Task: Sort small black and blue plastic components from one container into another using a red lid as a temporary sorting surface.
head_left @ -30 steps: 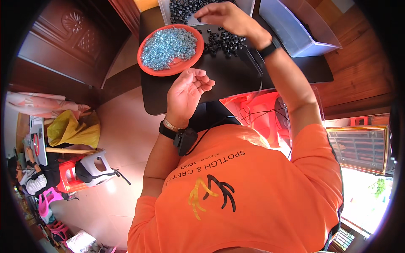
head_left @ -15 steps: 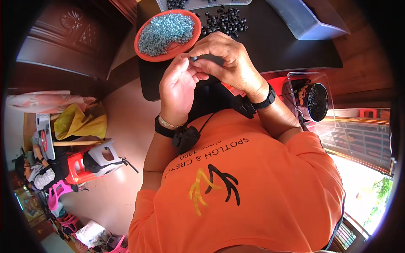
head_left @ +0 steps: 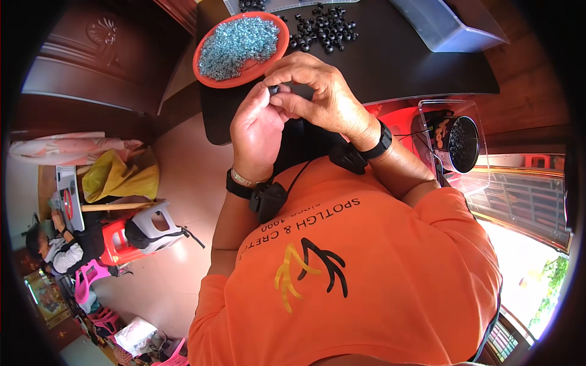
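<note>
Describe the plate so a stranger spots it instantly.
Find the black table at the top. Near its left edge, beyond the left hand, sits the round plate. Orange-red and heaped with silvery bits, it stands apart from the loose black pieces.

a small, rounded black piece [head_left: 274, 89], faintly shiny, is pinched at the fingertips of the right hand [head_left: 320, 91], right up by the left hand's [head_left: 256, 134] thumb; fingers partly cover it, so i can't tell its tilt.
</note>
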Available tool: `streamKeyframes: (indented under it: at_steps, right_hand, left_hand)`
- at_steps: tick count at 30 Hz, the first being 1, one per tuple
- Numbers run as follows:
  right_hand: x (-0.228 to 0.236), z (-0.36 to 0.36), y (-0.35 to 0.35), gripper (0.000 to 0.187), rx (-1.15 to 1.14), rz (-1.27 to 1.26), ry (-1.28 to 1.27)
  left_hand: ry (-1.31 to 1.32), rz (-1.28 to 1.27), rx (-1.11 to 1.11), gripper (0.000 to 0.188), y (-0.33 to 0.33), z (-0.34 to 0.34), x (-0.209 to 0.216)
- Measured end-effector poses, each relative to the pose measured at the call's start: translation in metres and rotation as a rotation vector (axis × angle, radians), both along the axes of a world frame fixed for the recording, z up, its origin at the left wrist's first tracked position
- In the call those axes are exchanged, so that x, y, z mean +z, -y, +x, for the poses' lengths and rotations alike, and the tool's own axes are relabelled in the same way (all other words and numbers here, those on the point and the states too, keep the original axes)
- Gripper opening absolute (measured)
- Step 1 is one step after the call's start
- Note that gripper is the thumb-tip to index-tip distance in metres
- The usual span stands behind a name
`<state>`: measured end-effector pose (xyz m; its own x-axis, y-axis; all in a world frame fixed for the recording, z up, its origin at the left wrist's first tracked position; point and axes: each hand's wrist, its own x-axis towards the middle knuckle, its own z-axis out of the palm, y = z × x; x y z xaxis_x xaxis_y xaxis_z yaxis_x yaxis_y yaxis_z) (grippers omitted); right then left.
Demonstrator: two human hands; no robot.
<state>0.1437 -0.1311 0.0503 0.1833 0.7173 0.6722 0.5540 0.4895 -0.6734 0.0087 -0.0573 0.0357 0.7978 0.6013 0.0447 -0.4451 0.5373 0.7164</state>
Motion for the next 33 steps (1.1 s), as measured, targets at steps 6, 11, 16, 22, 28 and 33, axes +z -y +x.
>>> streamKeyframes:
  at_steps: [6, 11, 16, 22, 28, 33]
  right_hand:
    - [0.0, 0.003, -0.001, 0.027, -0.061, 0.042, 0.104]
    - [0.0, 0.006, 0.001, 0.029, -0.059, 0.065, 0.098]
    - [0.004, 0.007, 0.004, 0.029, -0.051, 0.039, 0.079]
    - [0.0, 0.007, 0.002, 0.027, -0.027, 0.056, 0.082]
    - [0.003, 0.006, 0.003, 0.028, 0.032, 0.028, 0.035]
    - [0.003, 0.008, 0.002, 0.034, 0.024, 0.043, 0.008]
  left_hand:
    - [-0.023, 0.027, -0.021, 0.026, 0.0, 0.001, 0.0]
    - [-0.009, 0.055, -0.003, 0.025, 0.002, 0.003, 0.001]
    - [0.009, 0.115, -0.021, 0.025, 0.0, 0.002, 0.0]
    - [0.043, 0.1, -0.04, 0.026, 0.0, 0.0, -0.001]
    - [-0.01, 0.249, 0.006, 0.025, -0.002, -0.004, -0.001]
    - [-0.179, 0.628, 0.168, 0.021, -0.003, -0.01, 0.013]
